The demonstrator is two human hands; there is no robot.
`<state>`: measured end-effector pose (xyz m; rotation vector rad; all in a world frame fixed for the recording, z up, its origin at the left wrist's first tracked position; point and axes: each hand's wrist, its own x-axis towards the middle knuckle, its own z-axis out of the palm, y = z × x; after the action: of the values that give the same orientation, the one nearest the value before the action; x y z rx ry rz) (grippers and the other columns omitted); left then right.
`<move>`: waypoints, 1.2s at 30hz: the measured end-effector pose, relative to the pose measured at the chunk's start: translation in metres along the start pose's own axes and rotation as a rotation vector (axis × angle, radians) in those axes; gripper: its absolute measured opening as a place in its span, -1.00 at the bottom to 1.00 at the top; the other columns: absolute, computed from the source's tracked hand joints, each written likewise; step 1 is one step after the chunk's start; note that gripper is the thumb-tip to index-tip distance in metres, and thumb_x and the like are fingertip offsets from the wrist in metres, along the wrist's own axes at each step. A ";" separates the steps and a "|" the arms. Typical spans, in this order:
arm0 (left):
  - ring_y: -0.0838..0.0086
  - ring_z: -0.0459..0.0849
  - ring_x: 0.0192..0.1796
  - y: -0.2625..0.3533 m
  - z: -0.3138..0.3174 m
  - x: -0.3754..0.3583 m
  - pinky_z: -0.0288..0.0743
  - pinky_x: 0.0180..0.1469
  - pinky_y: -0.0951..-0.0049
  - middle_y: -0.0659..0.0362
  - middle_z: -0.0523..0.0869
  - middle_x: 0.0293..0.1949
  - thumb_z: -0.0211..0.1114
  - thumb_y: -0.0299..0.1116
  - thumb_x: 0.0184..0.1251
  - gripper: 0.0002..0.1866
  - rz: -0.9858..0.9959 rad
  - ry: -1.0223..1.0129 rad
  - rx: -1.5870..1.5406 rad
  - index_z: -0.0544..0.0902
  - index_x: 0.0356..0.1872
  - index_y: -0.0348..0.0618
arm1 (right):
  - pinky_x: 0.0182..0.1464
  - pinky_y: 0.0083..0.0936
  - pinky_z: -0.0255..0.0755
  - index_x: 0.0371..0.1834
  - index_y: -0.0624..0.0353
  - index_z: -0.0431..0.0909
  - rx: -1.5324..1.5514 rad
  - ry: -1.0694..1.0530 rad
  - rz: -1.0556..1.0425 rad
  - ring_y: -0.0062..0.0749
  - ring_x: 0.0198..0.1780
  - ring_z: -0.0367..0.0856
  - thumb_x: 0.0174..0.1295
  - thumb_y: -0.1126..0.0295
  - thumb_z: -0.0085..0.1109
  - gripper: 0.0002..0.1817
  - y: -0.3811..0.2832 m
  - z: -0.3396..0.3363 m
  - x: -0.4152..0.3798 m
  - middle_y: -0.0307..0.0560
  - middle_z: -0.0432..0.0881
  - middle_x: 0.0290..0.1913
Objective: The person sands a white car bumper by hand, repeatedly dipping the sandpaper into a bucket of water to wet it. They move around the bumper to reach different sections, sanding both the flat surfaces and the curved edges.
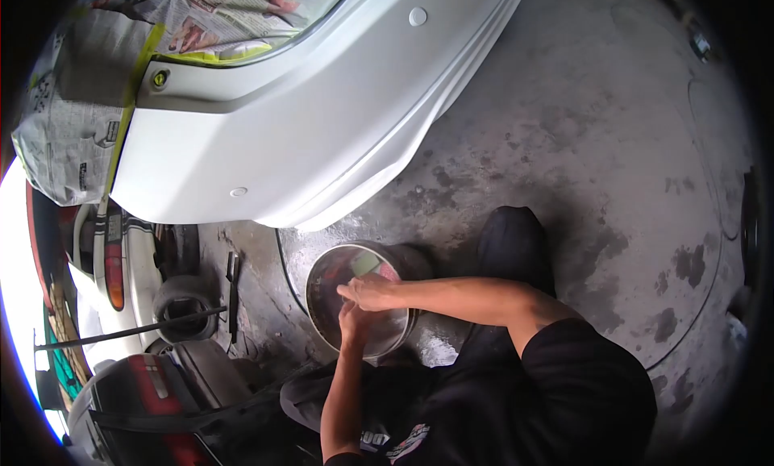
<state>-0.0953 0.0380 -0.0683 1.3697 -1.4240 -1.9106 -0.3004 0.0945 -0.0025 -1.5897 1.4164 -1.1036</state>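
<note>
Both my hands meet above the mouth of a round bucket (316, 321) on the floor. My right hand (372, 292) is closed, its fingers curled over the fingertips of my left hand (352, 316), which comes up from below and is closed too. I cannot tell what, if anything, they grip between them. Inside the bucket, just beyond the hands, lie a pale green pad (365, 263) and a pinkish-red piece (389, 271), partly covered by my right hand.
Ahead stands a white car body panel (298, 127), its upper part masked with newspaper (201, 22) and yellow tape. At left are tires (184, 305), a dark bar (129, 337) and car parts with tail lights (115, 264). A thin hose (693, 329) curves over the stained concrete floor (597, 160).
</note>
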 end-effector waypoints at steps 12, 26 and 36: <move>0.45 0.73 0.02 0.009 0.039 0.013 0.63 0.07 0.37 0.10 0.79 0.04 0.47 -0.30 0.35 -0.40 0.072 -0.195 0.475 0.57 0.36 -0.35 | -0.07 0.09 0.65 -0.15 0.09 0.87 -0.846 -0.779 0.336 -0.07 -0.01 0.85 0.26 0.33 0.34 -0.80 0.064 0.065 0.044 -0.04 0.88 -0.10; 0.67 0.72 -0.15 0.180 0.077 0.004 0.60 -0.06 0.58 0.26 0.82 -0.19 0.32 -0.48 0.58 -0.85 0.260 -0.157 0.491 0.77 0.00 -0.30 | -0.12 -0.35 0.69 0.39 0.28 0.52 1.017 0.407 0.215 -0.35 -0.03 0.69 0.18 0.36 0.49 -0.33 -0.003 -0.039 -0.033 -0.01 0.67 0.05; -0.22 0.52 0.46 0.364 0.211 -0.028 0.41 0.48 -0.30 -0.16 0.56 0.35 0.33 -0.55 0.42 -0.47 1.617 -0.231 1.672 0.56 0.41 -0.10 | -0.34 -0.66 0.30 0.18 0.22 0.68 0.929 1.347 -0.096 -0.81 -0.38 0.25 0.64 0.18 0.16 -0.66 0.084 -0.249 -0.108 -0.52 0.30 -0.39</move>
<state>-0.3493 0.0167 0.2675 -0.1892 -2.8173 0.4258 -0.5652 0.1968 -0.0022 -0.1071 1.1166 -2.5991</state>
